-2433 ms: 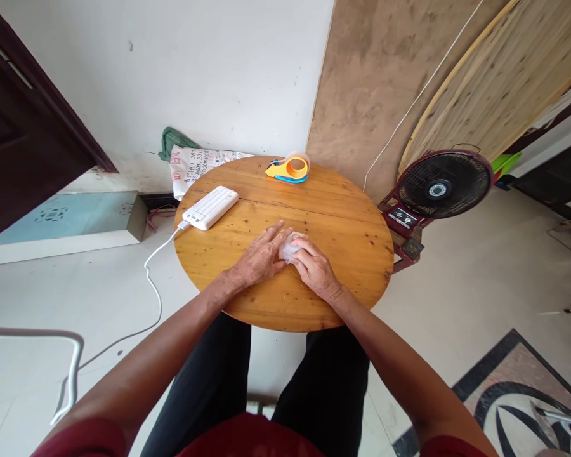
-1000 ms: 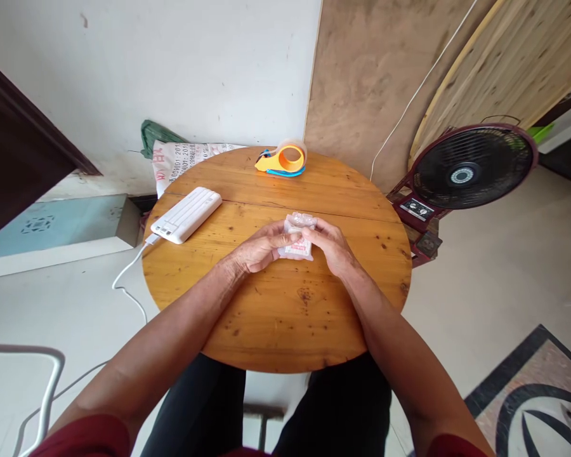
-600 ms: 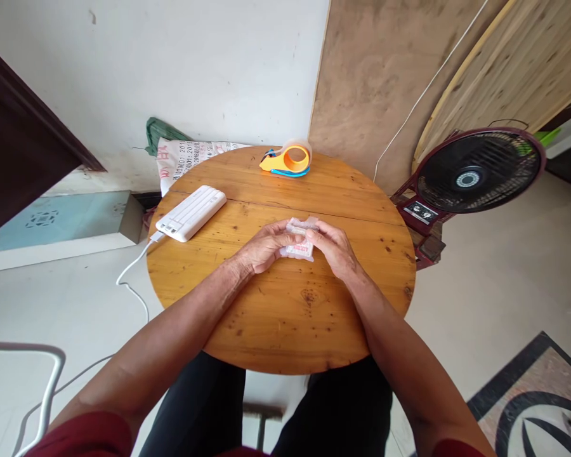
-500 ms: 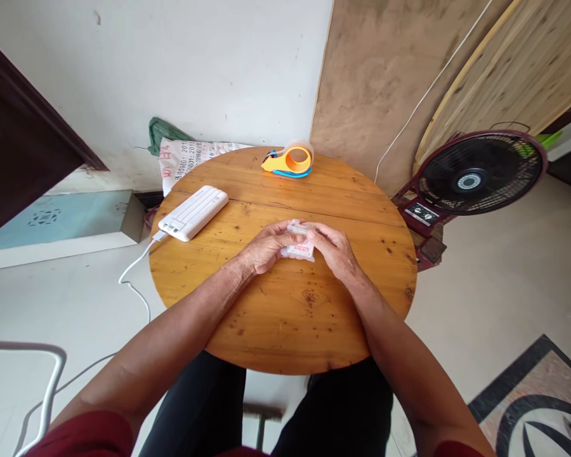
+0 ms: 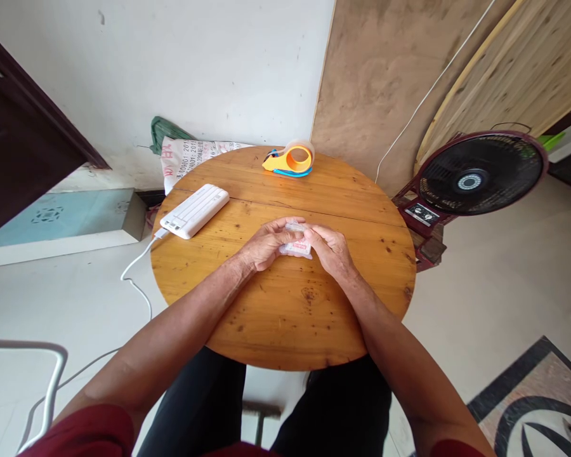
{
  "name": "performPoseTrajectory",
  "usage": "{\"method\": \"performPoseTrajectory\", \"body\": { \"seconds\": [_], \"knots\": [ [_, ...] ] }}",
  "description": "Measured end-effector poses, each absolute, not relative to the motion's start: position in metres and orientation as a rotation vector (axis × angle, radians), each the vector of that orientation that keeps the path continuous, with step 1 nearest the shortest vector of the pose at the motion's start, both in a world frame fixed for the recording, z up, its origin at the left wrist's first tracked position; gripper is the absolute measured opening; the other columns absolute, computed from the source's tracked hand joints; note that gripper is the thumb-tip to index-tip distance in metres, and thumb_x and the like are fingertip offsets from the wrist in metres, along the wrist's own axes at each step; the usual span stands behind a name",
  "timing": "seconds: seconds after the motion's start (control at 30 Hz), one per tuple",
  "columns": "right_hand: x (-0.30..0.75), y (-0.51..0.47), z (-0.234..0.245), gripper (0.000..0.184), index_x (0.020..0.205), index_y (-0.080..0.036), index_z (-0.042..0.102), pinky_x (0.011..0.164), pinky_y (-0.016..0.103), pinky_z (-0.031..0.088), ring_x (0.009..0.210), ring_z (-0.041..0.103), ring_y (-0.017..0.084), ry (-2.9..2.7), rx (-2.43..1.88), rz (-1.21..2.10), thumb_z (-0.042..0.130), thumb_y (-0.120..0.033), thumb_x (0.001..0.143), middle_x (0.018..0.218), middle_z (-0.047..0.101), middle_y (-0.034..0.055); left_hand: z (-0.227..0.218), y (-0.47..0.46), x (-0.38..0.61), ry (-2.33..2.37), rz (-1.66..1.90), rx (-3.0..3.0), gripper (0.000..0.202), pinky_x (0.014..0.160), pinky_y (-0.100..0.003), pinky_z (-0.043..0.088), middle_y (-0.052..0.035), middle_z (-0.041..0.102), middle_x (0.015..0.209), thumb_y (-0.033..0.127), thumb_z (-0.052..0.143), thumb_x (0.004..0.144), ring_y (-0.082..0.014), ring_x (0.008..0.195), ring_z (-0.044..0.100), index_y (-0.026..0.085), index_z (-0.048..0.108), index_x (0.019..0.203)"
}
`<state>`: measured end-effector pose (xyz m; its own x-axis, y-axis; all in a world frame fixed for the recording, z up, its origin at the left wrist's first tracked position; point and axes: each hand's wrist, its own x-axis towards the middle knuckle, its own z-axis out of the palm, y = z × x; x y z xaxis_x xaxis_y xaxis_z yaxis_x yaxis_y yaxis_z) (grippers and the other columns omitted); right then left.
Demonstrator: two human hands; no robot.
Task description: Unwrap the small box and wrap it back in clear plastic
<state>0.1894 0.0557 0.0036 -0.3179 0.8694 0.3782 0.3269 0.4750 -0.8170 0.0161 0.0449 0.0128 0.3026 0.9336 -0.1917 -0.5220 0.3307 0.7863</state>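
Between my two hands is a small white packet (image 5: 295,247) with red print, wrapped in clear plastic. My left hand (image 5: 268,244) is closed on its left side, thumb lying across the top face. The fingertips of my right hand (image 5: 330,246) pinch the upper right corner of the wrapping. Both hands are low over the middle of the round wooden table (image 5: 276,317). My fingers hide part of the packet, and its exact contents cannot be made out.
A yellow and blue tape dispenser (image 5: 290,160) stands at the table's far edge. On the left lies a white power bank (image 5: 195,211) with a white cable (image 5: 134,279) running off the table. A dark red fan (image 5: 476,181) stands beyond the right edge, near a wooden board.
Both hands stay on the packet with only slight finger movement. My right fingertips have shifted a little on its upper right corner. The view has moved very slightly.
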Motion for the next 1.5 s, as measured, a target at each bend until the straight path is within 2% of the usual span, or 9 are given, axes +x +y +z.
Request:
{"method": "performPoseTrajectory", "body": {
  "seconds": [0.17, 0.3, 0.43, 0.7, 0.87, 0.97, 1.2, 1.33, 1.5],
  "knots": [
    [0.188, 0.055, 0.001, 0.031, 0.102, -0.024, 0.077, 0.095, 0.041, 0.052, 0.101, 0.068, 0.025, -1.89, -0.974, 0.697, 0.053, -0.043, 0.095, 0.106, 0.075, 0.0056, 0.01, 0.046, 0.015, 0.702, 1.071, 0.705, 0.043, 0.07, -0.033, 0.057, -0.0029, 0.072, 0.093, 0.016, 0.085, 0.062, -0.0156, 0.072, 0.068, 0.017, 0.07, 0.102],
    [0.185, 0.053, 0.002, 0.029, 0.111, -0.027, 0.075, 0.101, 0.041, 0.051, 0.109, 0.068, 0.023, -1.881, -0.928, 0.625, 0.052, -0.038, 0.096, 0.115, 0.074, 0.0046, 0.009, 0.047, 0.015, 0.703, 1.069, 0.712, 0.043, 0.07, -0.037, 0.059, -0.0026, 0.071, 0.089, 0.017, 0.084, 0.064, -0.0174, 0.072, 0.068, 0.017, 0.07, 0.104],
    [0.184, 0.051, 0.0, 0.028, 0.115, -0.028, 0.073, 0.099, 0.039, 0.053, 0.108, 0.068, 0.021, -1.886, -0.881, 0.563, 0.053, -0.031, 0.096, 0.117, 0.074, 0.0042, 0.01, 0.047, 0.012, 0.674, 1.059, 0.687, 0.044, 0.07, -0.039, 0.059, -0.0027, 0.071, 0.086, 0.018, 0.086, 0.064, -0.0183, 0.073, 0.069, 0.017, 0.069, 0.104],
    [0.186, 0.048, 0.005, 0.029, 0.118, -0.028, 0.072, 0.1, 0.036, 0.053, 0.111, 0.068, 0.019, -1.889, -0.747, 0.521, 0.055, -0.022, 0.095, 0.12, 0.072, 0.0046, 0.012, 0.047, 0.006, 0.595, 1.005, 0.684, 0.039, 0.079, -0.046, 0.059, -0.0048, 0.072, 0.092, 0.027, 0.083, 0.072, -0.0217, 0.084, 0.07, 0.019, 0.07, 0.108],
    [0.185, 0.046, 0.014, 0.028, 0.116, -0.025, 0.073, 0.103, 0.038, 0.052, 0.117, 0.065, 0.021, -1.983, -0.728, 0.508, 0.054, -0.025, 0.096, 0.121, 0.072, 0.0067, 0.011, 0.049, 0.004, 0.609, 1.014, 0.665, 0.039, 0.073, -0.041, 0.06, -0.0066, 0.071, 0.099, 0.029, 0.084, 0.071, -0.0218, 0.084, 0.069, 0.018, 0.071, 0.106],
    [0.185, 0.045, 0.016, 0.027, 0.112, -0.026, 0.074, 0.102, 0.039, 0.052, 0.116, 0.065, 0.021, -2.007, -0.758, 0.497, 0.053, -0.028, 0.096, 0.119, 0.072, 0.0069, 0.011, 0.05, 0.003, 0.614, 1.02, 0.666, 0.037, 0.073, -0.04, 0.06, -0.0067, 0.071, 0.098, 0.029, 0.083, 0.072, -0.0213, 0.083, 0.069, 0.017, 0.071, 0.105],
    [0.184, 0.045, 0.015, 0.026, 0.109, -0.02, 0.075, 0.105, 0.039, 0.049, 0.123, 0.061, 0.022, -2.046, -0.73, 0.509, 0.053, -0.028, 0.095, 0.128, 0.066, 0.0129, 0.01, 0.051, 0.003, 0.57, 1.065, 0.704, 0.034, 0.072, -0.037, 0.059, -0.0046, 0.071, 0.096, 0.028, 0.08, 0.076, -0.0176, 0.078, 0.067, 0.018, 0.07, 0.107],
    [0.184, 0.045, 0.013, 0.027, 0.109, -0.024, 0.074, 0.105, 0.04, 0.05, 0.123, 0.061, 0.022, -2.05, -0.763, 0.535, 0.052, -0.031, 0.096, 0.133, 0.063, 0.0094, 0.01, 0.052, 0.003, 0.579, 1.058, 0.716, 0.034, 0.073, -0.038, 0.059, -0.0046, 0.071, 0.097, 0.028, 0.08, 0.076, -0.0176, 0.078, 0.067, 0.018, 0.07, 0.107],
    [0.185, 0.044, 0.011, 0.027, 0.111, -0.024, 0.074, 0.106, 0.041, 0.049, 0.123, 0.06, 0.023, -2.066, -0.764, 0.485, 0.053, -0.03, 0.094, 0.137, 0.06, 0.0097, 0.011, 0.052, 0.002, 0.57, 1.052, 0.725, 0.038, 0.075, -0.037, 0.058, -0.0069, 0.071, 0.101, 0.03, 0.08, 0.075, -0.0189, 0.083, 0.068, 0.018, 0.069, 0.109]
  ]
}}
